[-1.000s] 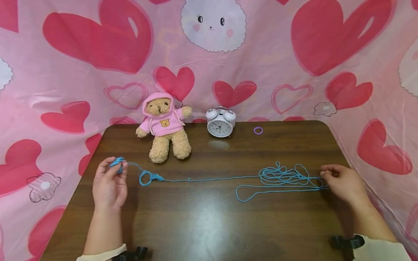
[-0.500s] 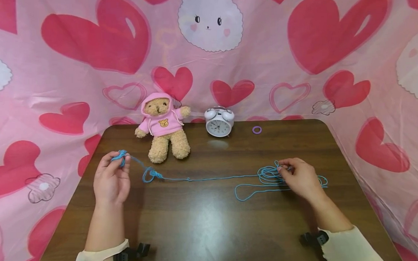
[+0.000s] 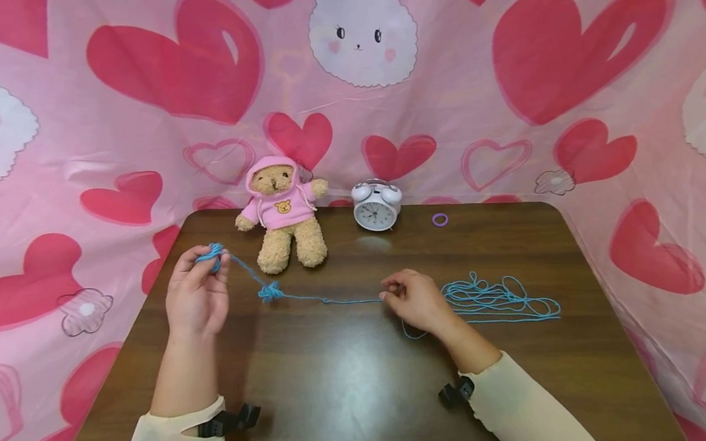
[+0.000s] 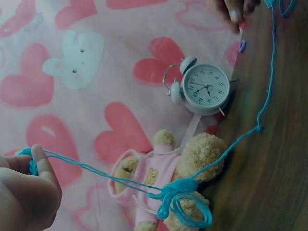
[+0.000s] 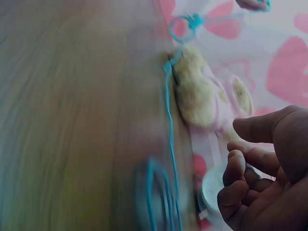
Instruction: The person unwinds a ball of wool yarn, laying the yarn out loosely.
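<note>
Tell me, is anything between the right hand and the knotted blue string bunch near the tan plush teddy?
Nothing visible blocks the right hand from the knotted blue string bunch; only its own strand runs between. The teddy is farther back.

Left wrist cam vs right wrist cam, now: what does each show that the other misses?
Only left wrist: the purple ring, the white animal print on the cloth, and the clock's dial with its hands and numerals.

Only right wrist: the right hand with its palm in sight; left wrist catches just its fingers at the top edge.

Both: blue cord, teddy bear, clock (partly hidden in right wrist), heart-print cloth, table, left hand.
</note>
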The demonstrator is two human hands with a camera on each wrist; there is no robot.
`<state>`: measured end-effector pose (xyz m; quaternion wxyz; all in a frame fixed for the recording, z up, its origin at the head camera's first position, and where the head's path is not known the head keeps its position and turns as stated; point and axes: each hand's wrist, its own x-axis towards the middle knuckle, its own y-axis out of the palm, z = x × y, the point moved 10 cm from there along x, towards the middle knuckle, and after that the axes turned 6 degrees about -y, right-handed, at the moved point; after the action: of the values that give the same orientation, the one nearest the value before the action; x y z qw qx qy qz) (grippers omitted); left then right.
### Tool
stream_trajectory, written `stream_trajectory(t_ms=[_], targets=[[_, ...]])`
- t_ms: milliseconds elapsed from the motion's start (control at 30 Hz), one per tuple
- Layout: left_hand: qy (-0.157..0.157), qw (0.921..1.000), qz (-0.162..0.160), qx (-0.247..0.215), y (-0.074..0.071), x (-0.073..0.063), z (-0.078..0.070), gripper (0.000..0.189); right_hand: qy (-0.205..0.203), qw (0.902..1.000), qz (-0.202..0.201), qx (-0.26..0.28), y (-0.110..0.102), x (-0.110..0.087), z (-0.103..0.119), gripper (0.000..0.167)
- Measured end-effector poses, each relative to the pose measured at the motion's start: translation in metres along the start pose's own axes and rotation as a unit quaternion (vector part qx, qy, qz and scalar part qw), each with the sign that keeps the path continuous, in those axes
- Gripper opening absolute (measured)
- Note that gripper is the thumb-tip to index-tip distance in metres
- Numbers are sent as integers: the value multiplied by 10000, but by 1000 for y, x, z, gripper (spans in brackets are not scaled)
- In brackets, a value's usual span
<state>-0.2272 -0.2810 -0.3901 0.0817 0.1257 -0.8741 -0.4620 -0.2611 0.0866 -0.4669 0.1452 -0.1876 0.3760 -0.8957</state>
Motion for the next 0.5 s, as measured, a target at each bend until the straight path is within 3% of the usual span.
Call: stream_trajectory(t_ms=[200, 500], targets=[[-63, 9997, 214, -20, 9, -3, 0, 23, -116, 9990, 419, 120, 40, 19, 25, 22], [-113, 9984, 548, 5, 18, -10, -1, 22, -276, 9957, 829, 312, 86, 38, 44, 28]])
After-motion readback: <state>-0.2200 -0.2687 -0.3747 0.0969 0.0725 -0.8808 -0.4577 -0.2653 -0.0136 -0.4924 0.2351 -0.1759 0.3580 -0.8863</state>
